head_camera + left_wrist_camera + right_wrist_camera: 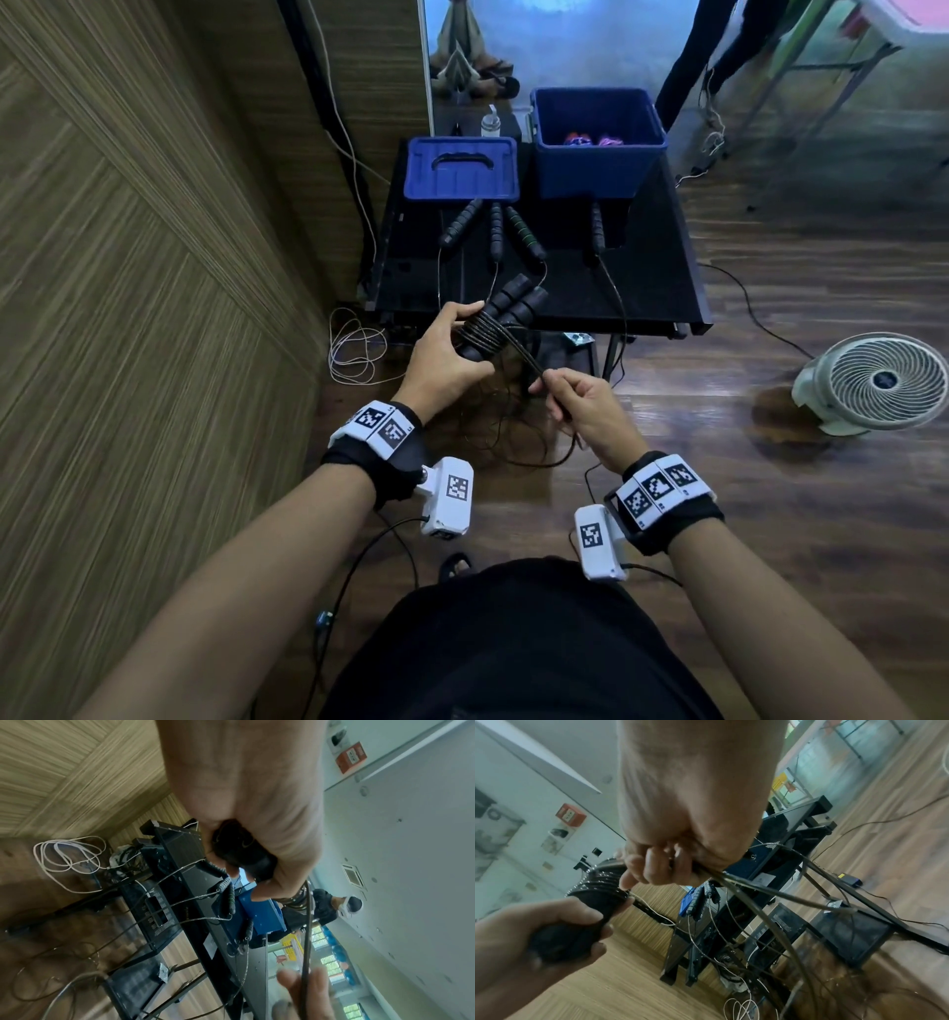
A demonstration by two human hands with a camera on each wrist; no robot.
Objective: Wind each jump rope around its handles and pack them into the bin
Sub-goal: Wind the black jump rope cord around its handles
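A blue bin (598, 149) and blue lid (460, 167) are sitting at upper centre, black handles (506, 308) showing mid-frame, a white fan (878, 383) at right.

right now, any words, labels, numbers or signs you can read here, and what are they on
No text is legible in any view.
Wrist marker tags: black-and-white square codes, no letters.
Red wall box: markings blurred.
White sticker on the black table: print too small.
Fan hub badge: too small to read.
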